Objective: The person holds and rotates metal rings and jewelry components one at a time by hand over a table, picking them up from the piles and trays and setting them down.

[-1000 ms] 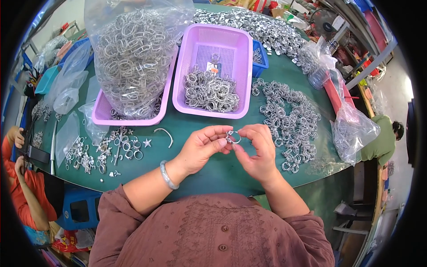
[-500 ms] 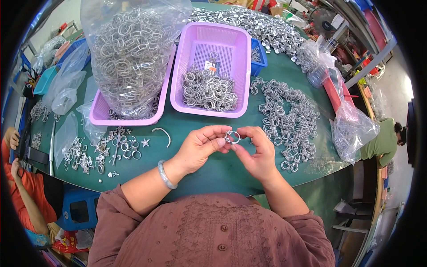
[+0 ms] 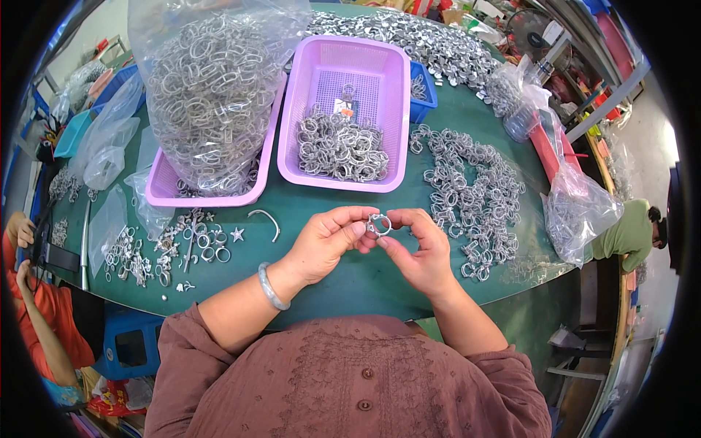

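A silver ring (image 3: 379, 225) is pinched between my two hands above the near edge of the green table. My left hand (image 3: 326, 241), below a pale bangle (image 3: 272, 286), grips the ring's left side with thumb and fingers. On its right side the thumb and forefinger of my right hand (image 3: 420, 252) close on the band. Beyond my hands stands a purple basket (image 3: 285, 171) with a heap of silver rings (image 3: 343, 149) in it. To the right a spread of similar rings (image 3: 475, 197) lies on the table.
A big clear bag of rings (image 3: 212, 102) sits in another purple basket (image 3: 204, 201) at left. Small silver pieces (image 3: 139, 255) lie left of my hands. Flat silver parts (image 3: 409, 44) cover the far side. Another person's hand (image 3: 20, 228) shows at far left.
The ring has turned slightly between my fingers and shows more of its round opening. Both hands stay in nearly the same place.
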{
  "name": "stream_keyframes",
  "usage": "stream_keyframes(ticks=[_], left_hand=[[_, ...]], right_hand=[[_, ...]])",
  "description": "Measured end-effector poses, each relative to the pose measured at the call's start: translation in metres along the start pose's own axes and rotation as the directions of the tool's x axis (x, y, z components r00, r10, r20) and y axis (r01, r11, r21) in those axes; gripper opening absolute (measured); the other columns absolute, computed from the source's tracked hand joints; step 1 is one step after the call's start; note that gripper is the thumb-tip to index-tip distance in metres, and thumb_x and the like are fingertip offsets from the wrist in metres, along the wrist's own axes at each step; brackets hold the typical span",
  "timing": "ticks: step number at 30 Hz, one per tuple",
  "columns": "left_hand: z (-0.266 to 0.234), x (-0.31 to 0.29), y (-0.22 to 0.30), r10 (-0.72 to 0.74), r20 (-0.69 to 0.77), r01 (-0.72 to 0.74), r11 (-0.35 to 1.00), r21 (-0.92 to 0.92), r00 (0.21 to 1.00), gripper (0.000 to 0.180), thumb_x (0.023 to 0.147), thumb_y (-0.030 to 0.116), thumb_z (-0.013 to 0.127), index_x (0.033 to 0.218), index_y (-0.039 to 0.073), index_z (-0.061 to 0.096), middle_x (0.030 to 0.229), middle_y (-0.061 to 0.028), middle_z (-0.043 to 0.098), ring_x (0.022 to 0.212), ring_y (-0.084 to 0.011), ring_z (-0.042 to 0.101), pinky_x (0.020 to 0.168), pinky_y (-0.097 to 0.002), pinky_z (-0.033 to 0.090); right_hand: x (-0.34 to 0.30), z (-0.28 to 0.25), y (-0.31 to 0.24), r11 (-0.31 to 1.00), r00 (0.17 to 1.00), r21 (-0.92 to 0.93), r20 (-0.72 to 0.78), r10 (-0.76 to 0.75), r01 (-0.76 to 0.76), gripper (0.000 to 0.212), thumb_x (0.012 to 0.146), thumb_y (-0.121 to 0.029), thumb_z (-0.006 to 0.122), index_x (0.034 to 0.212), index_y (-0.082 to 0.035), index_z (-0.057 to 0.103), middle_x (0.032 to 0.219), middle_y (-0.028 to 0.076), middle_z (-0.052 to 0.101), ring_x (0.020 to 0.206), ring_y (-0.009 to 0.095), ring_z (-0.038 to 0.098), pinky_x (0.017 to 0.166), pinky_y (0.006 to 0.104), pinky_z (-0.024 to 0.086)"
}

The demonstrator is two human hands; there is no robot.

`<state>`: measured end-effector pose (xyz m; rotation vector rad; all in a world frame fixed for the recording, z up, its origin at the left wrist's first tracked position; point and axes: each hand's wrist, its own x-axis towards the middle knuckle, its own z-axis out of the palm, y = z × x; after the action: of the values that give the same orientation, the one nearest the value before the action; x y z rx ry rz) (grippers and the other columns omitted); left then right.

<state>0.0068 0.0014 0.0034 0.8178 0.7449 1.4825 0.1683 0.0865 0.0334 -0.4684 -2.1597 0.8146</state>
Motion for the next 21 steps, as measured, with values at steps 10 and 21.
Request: stream_keyframes(ticks=[10, 21], left_hand=[[0.0009, -0.0011, 0.0023, -0.045, -0.053, 0.049, 0.996, 0.072, 0.998, 0.029, 0.092, 0.015, 0.049, 0.118, 0.003, 0.053, 0.089, -0.0028, 0.061, 0.072, -0.0079, 0.056, 0.067, -0.0215, 0.047], [0.0031, -0.0019, 0.0022, -0.033, -0.068, 0.037, 0.998, 0.057, 0.997, 0.027, 0.091, 0.016, 0.051, 0.116, 0.005, 0.053, 0.085, -0.0015, 0.059, 0.07, -0.0073, 0.055, 0.064, -0.0208, 0.047]], right_hand=[[-0.0025, 0.0017, 0.0013, 0.999, 1.0, 0.032, -0.002, 0.022, -0.022, 0.031, 0.069, -0.001, 0.069, 0.098, -0.001, 0.059, 0.087, 0.009, 0.061, 0.078, 0.019, 0.058, 0.071, 0.0289, 0.046], [-0.0053, 0.0016, 0.0024, 0.991, 0.998, 0.114, -0.003, 0.07, -0.069, 0.033, 0.07, 0.002, 0.068, 0.101, -0.001, 0.059, 0.084, 0.008, 0.061, 0.075, 0.018, 0.06, 0.068, 0.0281, 0.048]])
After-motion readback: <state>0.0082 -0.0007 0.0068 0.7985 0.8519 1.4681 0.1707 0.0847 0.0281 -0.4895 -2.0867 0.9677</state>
